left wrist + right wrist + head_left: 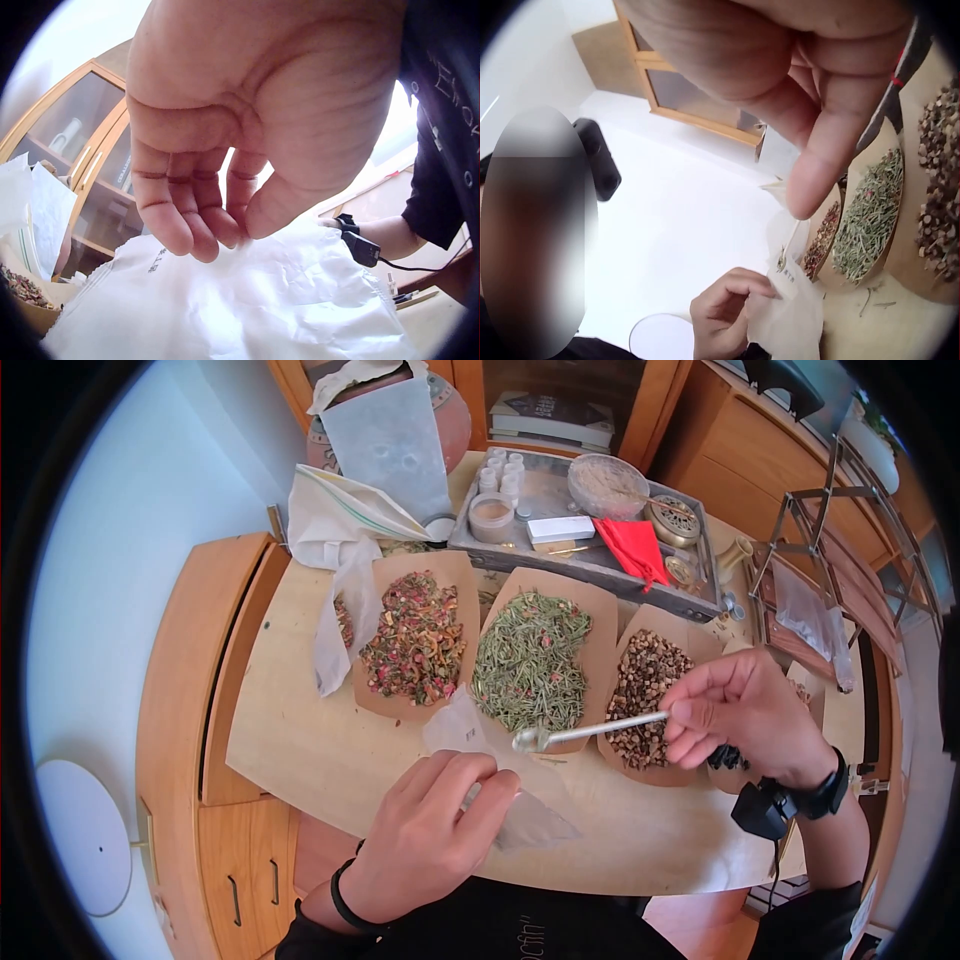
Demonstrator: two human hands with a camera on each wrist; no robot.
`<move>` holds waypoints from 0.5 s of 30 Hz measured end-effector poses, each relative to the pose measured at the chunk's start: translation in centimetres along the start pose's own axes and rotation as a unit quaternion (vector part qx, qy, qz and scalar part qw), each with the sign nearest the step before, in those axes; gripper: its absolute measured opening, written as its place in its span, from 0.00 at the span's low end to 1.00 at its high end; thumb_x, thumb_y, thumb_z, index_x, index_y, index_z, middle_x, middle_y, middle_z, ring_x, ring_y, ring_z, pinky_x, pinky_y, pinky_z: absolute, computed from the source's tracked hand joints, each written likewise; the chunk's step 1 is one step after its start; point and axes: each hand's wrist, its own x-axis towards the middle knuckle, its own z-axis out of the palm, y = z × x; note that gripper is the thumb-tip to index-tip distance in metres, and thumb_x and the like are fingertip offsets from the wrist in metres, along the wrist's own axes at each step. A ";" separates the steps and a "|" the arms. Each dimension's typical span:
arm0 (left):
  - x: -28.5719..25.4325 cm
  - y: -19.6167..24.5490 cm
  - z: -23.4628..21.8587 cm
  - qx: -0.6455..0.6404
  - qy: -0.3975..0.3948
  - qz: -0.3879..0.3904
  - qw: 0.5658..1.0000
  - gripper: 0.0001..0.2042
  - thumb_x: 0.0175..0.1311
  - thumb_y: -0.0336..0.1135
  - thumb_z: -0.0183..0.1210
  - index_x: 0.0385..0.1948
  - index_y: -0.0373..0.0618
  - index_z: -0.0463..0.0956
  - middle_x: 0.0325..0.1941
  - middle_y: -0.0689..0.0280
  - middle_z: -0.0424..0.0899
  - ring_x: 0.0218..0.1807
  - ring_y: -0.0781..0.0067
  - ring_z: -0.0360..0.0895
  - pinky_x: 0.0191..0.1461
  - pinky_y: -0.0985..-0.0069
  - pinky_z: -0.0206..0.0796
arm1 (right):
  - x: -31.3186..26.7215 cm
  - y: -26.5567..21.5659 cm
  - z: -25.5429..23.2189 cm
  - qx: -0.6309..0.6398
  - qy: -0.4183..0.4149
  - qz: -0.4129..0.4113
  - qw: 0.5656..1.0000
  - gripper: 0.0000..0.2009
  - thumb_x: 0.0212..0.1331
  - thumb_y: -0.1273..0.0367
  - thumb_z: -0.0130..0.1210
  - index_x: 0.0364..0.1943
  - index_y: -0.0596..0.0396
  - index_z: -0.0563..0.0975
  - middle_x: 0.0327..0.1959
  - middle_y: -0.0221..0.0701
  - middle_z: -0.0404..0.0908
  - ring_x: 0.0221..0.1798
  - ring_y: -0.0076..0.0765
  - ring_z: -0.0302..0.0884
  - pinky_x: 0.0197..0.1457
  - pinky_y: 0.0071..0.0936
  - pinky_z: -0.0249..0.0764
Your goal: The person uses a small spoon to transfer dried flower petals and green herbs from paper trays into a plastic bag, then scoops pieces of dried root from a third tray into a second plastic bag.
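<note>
My left hand (pixel 425 835) pinches the edge of a thin white translucent bag (pixel 530 805) above the table's front part; in the left wrist view the bag (pixel 225 307) spreads below the fingertips. My right hand (pixel 745 715) grips the handle of a slim metal spoon (pixel 610 727) between thumb and fingers. The spoon's bowl lies close to the bag's upper edge, holding a little greenish material. Behind it a brown paper tray holds green needle-like herbs (pixel 535 660). To the left are red and yellow dried petals (pixel 415 640), to the right brown chopped pieces (pixel 645 690).
A grey tray (pixel 560 567) at the back holds small bottles, jars, a red pouch (pixel 633 548) and a powder bowl (pixel 608 485). White bags (pixel 340 515) stand at the back left. A folding wooden rack (pixel 850 580) is at the right.
</note>
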 end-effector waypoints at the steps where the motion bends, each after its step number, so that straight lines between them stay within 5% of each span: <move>1: 0.0 0.0 0.0 0.006 -0.005 0.012 1.000 0.14 0.42 0.21 0.58 0.36 0.37 0.74 0.34 0.61 0.72 0.33 0.63 0.74 0.34 0.71 0.69 | -0.5 -0.2 0.6 -0.018 -0.007 0.010 1.000 0.07 0.61 0.77 0.55 0.39 0.68 0.79 0.30 0.38 0.82 0.31 0.33 0.84 0.35 0.24 0.84; 7: -0.1 -0.1 0.0 0.002 -0.004 0.011 1.000 0.14 0.42 0.20 0.58 0.35 0.37 0.74 0.34 0.61 0.72 0.33 0.63 0.74 0.34 0.71 0.69 | -2.7 -0.1 2.5 -0.092 0.020 -0.092 0.991 0.05 0.63 0.79 0.52 0.38 0.67 0.79 0.29 0.34 0.81 0.31 0.26 0.82 0.34 0.20 0.81; 10: 0.1 0.2 -0.1 -0.015 0.004 -0.011 1.000 0.08 0.49 0.22 0.63 0.31 0.37 0.76 0.31 0.60 0.73 0.30 0.59 0.74 0.32 0.68 0.68 | -2.2 -0.4 1.4 -0.116 0.133 -0.155 0.972 0.05 0.63 0.79 0.52 0.37 0.69 0.78 0.28 0.34 0.81 0.30 0.24 0.81 0.32 0.18 0.79; 15: 0.0 0.3 -0.2 -0.017 -0.004 -0.011 1.000 0.07 0.49 0.22 0.63 0.31 0.38 0.76 0.31 0.60 0.73 0.30 0.59 0.74 0.32 0.68 0.68 | 1.4 0.6 -0.8 -0.191 0.161 -0.164 0.954 0.06 0.61 0.80 0.51 0.38 0.69 0.78 0.28 0.34 0.81 0.28 0.24 0.81 0.31 0.19 0.79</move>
